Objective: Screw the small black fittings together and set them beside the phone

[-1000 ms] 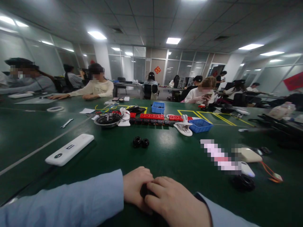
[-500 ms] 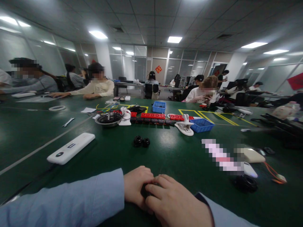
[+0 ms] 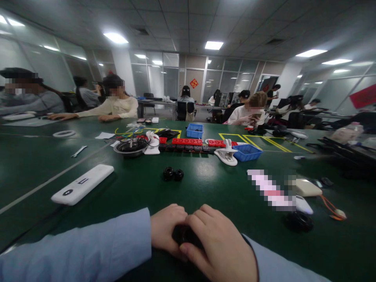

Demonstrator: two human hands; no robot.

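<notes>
Near the table's front edge, both my hands close around a black, rounded part [image 3: 186,235], mostly covered by my fingers, so its exact kind cannot be made out. My left hand [image 3: 166,230] grips it from the left side. From the right and above, my right hand [image 3: 219,241] wraps over it, thumb low and fingers curled across the top. Farther out in front of my hands, two black, round, grooved parts [image 3: 173,173] stand side by side. Another black ring-like part [image 3: 299,221] lies to the right.
A white device [image 3: 84,185] lies at left, a wrench [image 3: 79,151] behind it. Across the middle sit a metal bowl [image 3: 131,148], red-and-black power strips [image 3: 188,141], white clamps [image 3: 226,153] and blue bins [image 3: 248,152]. A cream box [image 3: 308,188] lies right. People sit beyond.
My right hand has shifted its hold over the black part, its fingers lifting and the thumb now showing; more of the part is visible. The view has moved slightly.
</notes>
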